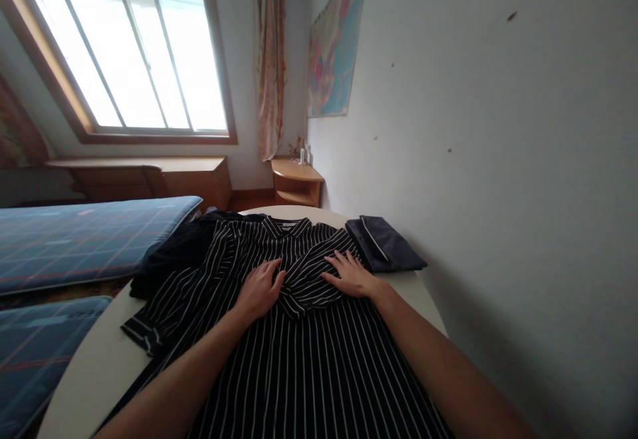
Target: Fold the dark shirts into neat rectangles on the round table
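A black shirt with white stripes (pixel 319 359) lies spread over a round pale table (pixel 94 366), its collar at the far side. The sleeve on the right is folded inward across the chest, while the left sleeve (pixel 164 303) reaches out toward the table's left edge. My left hand (pixel 260 287) rests on the chest by the folded sleeve's cuff, fingers apart. On the upper part of that folded sleeve lies my right hand (pixel 350 274), palm down with fingers spread. Neither hand grips any cloth that I can see.
A folded dark garment (pixel 386 243) sits at the table's right edge, near the wall. Dark clothing (pixel 174 253) is heaped at the back left. Blue plaid mattresses (pixel 90 236) are on the left. Beyond stand a desk (pixel 199 167) and a corner shelf (pixel 298 172).
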`<state>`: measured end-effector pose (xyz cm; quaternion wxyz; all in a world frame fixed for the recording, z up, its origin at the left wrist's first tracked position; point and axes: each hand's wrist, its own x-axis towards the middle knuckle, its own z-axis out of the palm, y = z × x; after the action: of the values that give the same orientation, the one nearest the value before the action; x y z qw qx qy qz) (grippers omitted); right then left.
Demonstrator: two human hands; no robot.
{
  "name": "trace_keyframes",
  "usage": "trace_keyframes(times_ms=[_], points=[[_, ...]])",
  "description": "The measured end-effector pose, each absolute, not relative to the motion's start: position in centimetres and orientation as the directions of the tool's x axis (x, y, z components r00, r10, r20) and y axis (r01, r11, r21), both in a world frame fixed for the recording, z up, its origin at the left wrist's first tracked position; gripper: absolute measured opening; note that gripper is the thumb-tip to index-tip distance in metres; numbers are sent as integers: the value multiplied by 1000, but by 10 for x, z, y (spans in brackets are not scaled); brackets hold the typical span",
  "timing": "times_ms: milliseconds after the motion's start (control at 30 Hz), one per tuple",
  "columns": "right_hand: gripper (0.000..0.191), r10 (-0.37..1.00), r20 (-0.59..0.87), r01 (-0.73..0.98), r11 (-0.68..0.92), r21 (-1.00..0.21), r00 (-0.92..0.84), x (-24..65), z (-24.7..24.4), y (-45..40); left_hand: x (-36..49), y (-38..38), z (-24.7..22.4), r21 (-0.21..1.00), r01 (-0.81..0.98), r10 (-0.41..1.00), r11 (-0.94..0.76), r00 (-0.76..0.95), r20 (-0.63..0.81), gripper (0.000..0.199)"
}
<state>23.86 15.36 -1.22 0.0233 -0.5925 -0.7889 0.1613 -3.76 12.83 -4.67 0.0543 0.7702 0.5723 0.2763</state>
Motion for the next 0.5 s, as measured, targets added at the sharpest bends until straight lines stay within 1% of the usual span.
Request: trace_keyframes(times_ms=[67,133,267,333,400,500], points=[[79,945,-187,932,205,-300,-268,235,-9,163,-47,137,-52,370,870,921,-325,201,334,48],[79,950,-188,936,186,-299,-249,231,-9,170,-52,142,-56,345,877,921,-335,226,318,49],[81,964,-139,952,191,-241,-228,225,-19,177,-53,142,-53,333,877,912,-347,232,339,51],[80,966,-102,952,209,-222,-236,225,-23,175,-51,139,-49,329,853,883,-405,272,381,50],[77,964,-55,946,242,-216,-259,226,-25,172,-49,135,-46,316,814,844,-488,348,409,49],[71,957,-5,935,283,-214,-291,231,-24,167,-47,130,-45,298,783,825,-546,440,353,50]])
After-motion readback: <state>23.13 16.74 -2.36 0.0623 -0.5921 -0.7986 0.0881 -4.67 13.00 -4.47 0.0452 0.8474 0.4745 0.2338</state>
